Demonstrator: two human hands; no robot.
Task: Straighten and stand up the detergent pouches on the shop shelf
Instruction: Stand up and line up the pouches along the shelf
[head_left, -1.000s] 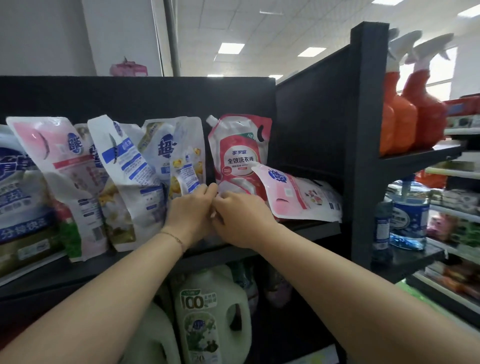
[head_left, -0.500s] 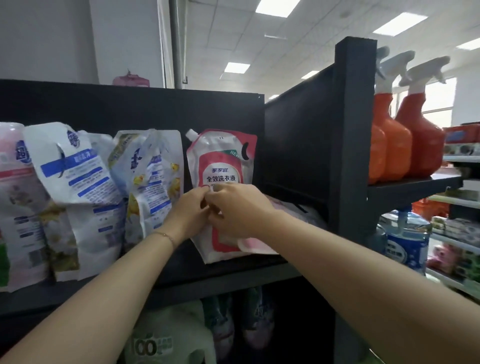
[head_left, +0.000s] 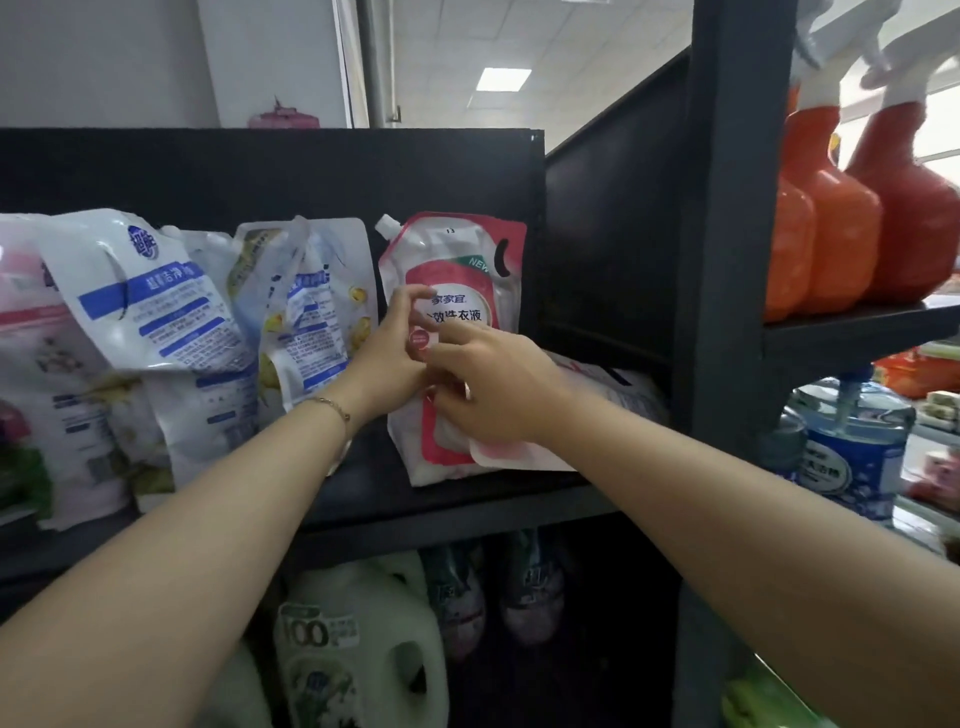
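We see a red pouch (head_left: 467, 260) standing up straight on the black shelf (head_left: 467, 499), near its right end. It is red and white with a small white cap at its top left corner. The left hand (head_left: 392, 358) is on its front, with the thumb and fingers curled in and pinching it. The right hand (head_left: 498, 395) is just beside the left hand and touches it. Its first finger sticks out and the others are bent, but we cannot tell if it holds anything.

Under the right hand a pink pouch (head_left: 618, 389) lies flat. One end of it sits in front of the foot of the red pouch. The other end reaches the dark side wall.

To the left, three more pouches lean over. There is a blue pouch (head_left: 156, 322), a yellow-dotted pouch (head_left: 311, 312) and a pale pouch (head_left: 31, 374) at the edge. So we count five pouches in all, though more may hide behind.

On the next shelf to the right stand orange spray bottles (head_left: 836, 234). We think there are three. Below them is one blue tub (head_left: 852, 457). Under our shelf sits one green jug (head_left: 363, 654).
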